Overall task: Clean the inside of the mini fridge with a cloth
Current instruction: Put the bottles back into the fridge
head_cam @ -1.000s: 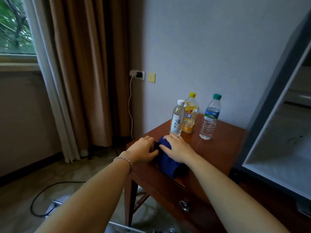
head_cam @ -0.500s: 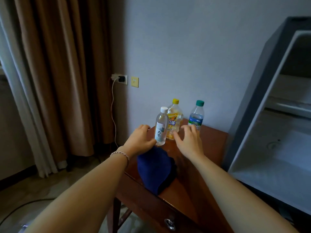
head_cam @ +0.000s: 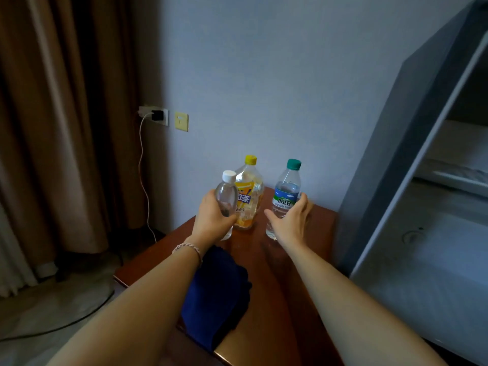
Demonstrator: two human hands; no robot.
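Green-capped bottle (head_cam: 286, 196), labelled 润田, sits in the right hand's (head_cam: 291, 221) spread fingers; left hand (head_cam: 211, 220) grips white-capped bottle (head_cam: 226, 196).

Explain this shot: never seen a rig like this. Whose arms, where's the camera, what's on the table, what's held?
There is no machine here. One wide-angle camera sits on a person's head, looking forward and down, so the two bare arms are the wearer's own.

On the reddish-brown wooden side table lie a folded dark blue cloth and three plastic bottles. The left hand grips the small clear bottle with a white cap. The right hand is closing round the clear water bottle with a green cap; its fingers look only loosely curved. Between them stands a yellow-capped bottle of orange-yellow drink, which neither hand holds.

On the right is the open grey mini fridge, its white inside empty as far as visible.
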